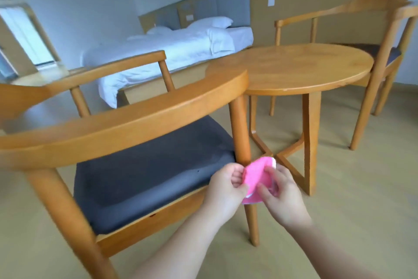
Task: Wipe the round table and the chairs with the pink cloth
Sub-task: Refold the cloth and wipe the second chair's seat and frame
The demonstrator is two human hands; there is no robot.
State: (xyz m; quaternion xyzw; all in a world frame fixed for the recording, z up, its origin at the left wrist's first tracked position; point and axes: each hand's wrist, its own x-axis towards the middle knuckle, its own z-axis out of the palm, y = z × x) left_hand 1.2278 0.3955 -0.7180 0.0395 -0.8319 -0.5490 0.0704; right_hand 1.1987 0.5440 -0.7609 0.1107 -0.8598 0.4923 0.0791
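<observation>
Cloth (257,180) is pinched between left hand (226,186) & right hand (281,195), just in front of near chair (126,118) leg. Judged soft, light, floppy, w/ little slip; best bunched into a pad & gripped by its folded edge. Table (294,68) stands beyond.

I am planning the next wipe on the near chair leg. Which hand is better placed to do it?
Probably the left hand: it grips the pink cloth right beside the near chair's front leg. The right hand, also gripping the cloth, sits farther from it.
</observation>
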